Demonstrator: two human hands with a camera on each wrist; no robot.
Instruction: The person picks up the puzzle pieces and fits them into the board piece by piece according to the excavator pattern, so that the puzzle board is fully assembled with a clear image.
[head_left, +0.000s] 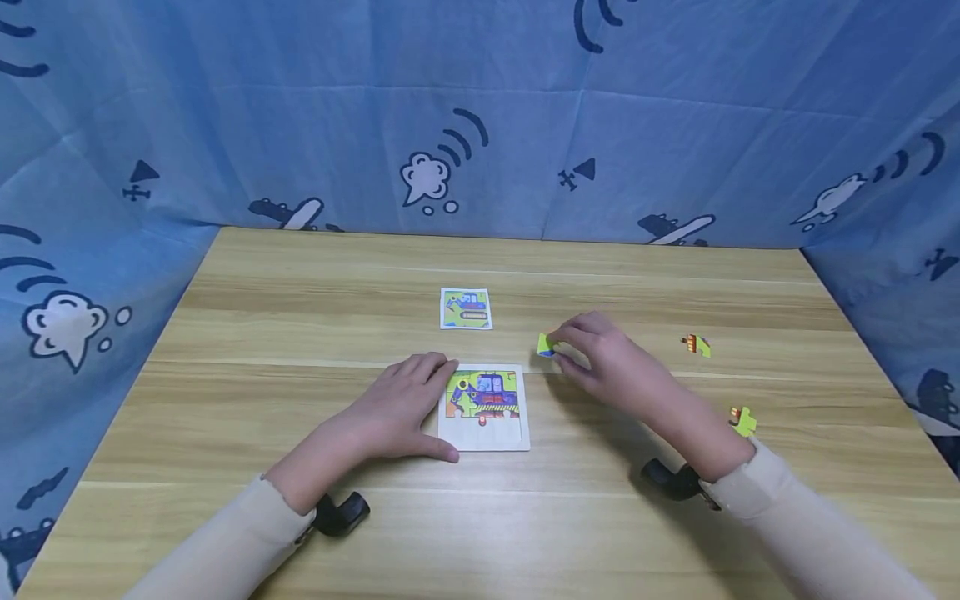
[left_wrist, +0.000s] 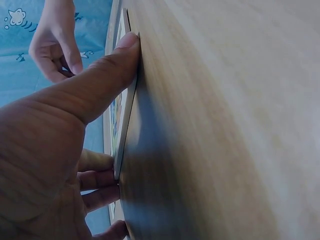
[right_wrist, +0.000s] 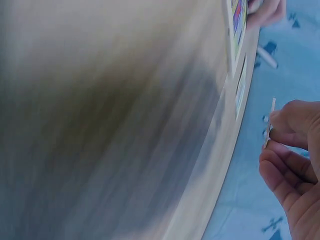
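Observation:
A white-framed puzzle board point(head_left: 491, 433) lies on the table, its upper part filled with a picture of a purple digger and its lower strip showing bare white. My left hand point(head_left: 408, 408) rests at the board's left side, thumb straight along the near corner and fingers spread at the far one. In the left wrist view the thumb point(left_wrist: 107, 75) touches the board's edge. My right hand point(head_left: 607, 358) pinches a green and blue puzzle piece point(head_left: 545, 344) between thumb and fingers, right of the board. The right wrist view shows this piece point(right_wrist: 272, 107) edge-on, raised off the table.
A small picture card point(head_left: 466, 309) of the digger lies behind the board. Two loose puzzle pieces lie to the right: one green and red point(head_left: 697, 345), another mostly green point(head_left: 744, 422) beside the right forearm. A blue patterned cloth point(head_left: 510, 108) hangs behind the wooden table point(head_left: 300, 317).

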